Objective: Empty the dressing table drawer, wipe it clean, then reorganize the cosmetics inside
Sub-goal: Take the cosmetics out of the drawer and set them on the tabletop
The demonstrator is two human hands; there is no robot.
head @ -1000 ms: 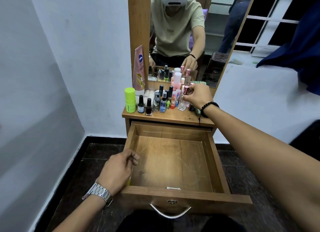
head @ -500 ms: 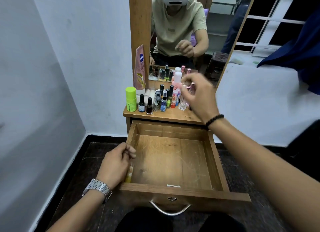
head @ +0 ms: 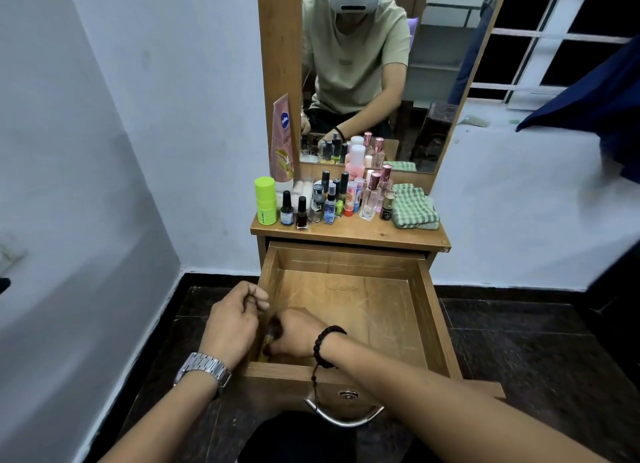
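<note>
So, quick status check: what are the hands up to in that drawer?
Right hand gripping a small yellowish item in the drawer's near-left corner. Left hand curled at the left wall. Nothing blocking.

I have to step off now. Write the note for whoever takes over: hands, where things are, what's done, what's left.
Left hand: resting at the drawer left wall, fingers curled, apparently empty.
Right hand: inside the drawer's near-left corner, gripping a small yellowish item, blurred.
Bottles and green checked cloth stand on the tabletop.
Done: drawer almost emptied.
Left: lift out the last item, wipe, restock.
</note>
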